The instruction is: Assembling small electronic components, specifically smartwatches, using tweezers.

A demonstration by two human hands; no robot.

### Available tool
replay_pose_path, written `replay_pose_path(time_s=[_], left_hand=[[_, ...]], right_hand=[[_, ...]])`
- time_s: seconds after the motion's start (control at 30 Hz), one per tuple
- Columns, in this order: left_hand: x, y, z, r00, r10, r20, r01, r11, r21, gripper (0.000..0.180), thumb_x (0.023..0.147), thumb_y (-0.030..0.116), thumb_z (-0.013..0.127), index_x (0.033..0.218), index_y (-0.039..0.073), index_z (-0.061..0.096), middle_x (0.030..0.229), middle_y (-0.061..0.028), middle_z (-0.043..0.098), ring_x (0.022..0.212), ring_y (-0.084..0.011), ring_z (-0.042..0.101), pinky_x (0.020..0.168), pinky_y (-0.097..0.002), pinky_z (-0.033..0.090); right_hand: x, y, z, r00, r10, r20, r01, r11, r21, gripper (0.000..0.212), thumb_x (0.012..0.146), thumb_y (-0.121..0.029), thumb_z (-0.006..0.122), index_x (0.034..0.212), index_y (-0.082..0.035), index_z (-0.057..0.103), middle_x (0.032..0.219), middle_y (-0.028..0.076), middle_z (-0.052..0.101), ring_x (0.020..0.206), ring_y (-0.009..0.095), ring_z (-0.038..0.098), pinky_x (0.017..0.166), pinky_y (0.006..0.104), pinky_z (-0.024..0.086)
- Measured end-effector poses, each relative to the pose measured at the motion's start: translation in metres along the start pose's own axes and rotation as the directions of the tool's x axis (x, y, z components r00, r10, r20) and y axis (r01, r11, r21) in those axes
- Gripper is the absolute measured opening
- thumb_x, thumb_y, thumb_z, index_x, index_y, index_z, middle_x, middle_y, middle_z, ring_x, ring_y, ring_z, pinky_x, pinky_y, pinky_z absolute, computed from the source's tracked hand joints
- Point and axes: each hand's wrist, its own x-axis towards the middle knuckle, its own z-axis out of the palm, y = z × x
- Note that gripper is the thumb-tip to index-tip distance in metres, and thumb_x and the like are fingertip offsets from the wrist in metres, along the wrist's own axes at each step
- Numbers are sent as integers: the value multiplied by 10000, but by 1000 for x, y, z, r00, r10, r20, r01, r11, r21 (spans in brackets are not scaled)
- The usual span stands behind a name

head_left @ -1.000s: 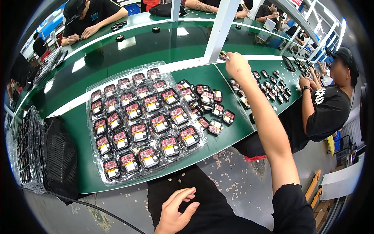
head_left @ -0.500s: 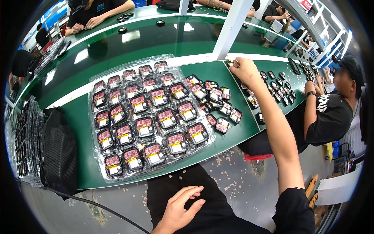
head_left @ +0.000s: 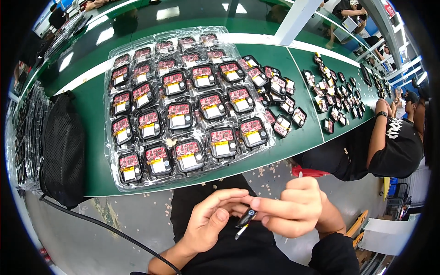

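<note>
My right hand [head_left: 295,208] pinches a small black-cased circuit-board unit [head_left: 246,219] over my lap. The unit is tilted nearly edge-on, with a white and yellow part at its lower end. A thin pale tip [head_left: 300,174] sticks up above the right fist; what it belongs to is hidden. My left hand [head_left: 213,217] is open beside the unit, its fingers curved and thumb apart. The left fingertips meet the right ones, and some left fingers are hidden behind the unit. Ahead, a clear plastic tray [head_left: 112,172] holds rows of similar units with red boards.
Loose units [head_left: 278,85] are heaped right of the tray on the green bench [head_left: 302,133], with more units [head_left: 337,98] farther right. A black mesh bag [head_left: 64,149] and stacked trays [head_left: 25,137] stand at left. A co-worker [head_left: 396,142] sits at right.
My right hand has come back from the far right of the bench to my lap, now with a unit in it. My left hand has risen to meet it. The view has shifted.
</note>
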Motion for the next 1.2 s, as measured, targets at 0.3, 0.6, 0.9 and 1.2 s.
replay_pose_path(time_s=[0.3,0.6,0.9,1.2], left_hand=[[-7,-6,1,976,196,-99,-179,970,162,538,954,40,706,1420,-76,464,1327,-186,601,1195,-223,631,1014,-343,529],[-10,3,-6,951,77,-299,-6,973,231,435,1024,70,608,1415,-87,502,1184,-117,658,990,-115,637,827,-267,552],[-9,-4,-5,913,198,-357,-35,910,413,428,986,7,631,1395,-31,512,1099,-126,673,932,-126,667,780,-270,558],[-16,12,-4,906,226,-358,19,823,568,437,956,-57,630,1383,-65,538,1024,-139,657,755,-151,700,545,-241,584]], right_hand=[[-6,-38,50,912,402,-80,-408,909,-85,247,780,-98,771,973,-23,638,992,152,719,549,129,614,467,241,467],[10,-47,41,569,759,316,-813,463,354,556,802,-58,790,1295,33,549,1179,184,494,794,221,626,658,327,549],[7,-38,29,613,720,325,-785,510,353,549,881,-18,741,1384,39,528,888,158,675,741,325,676,628,368,545],[10,-27,16,816,535,220,-530,844,-85,267,805,-136,811,1026,-49,690,848,47,691,624,194,660,517,314,512]])
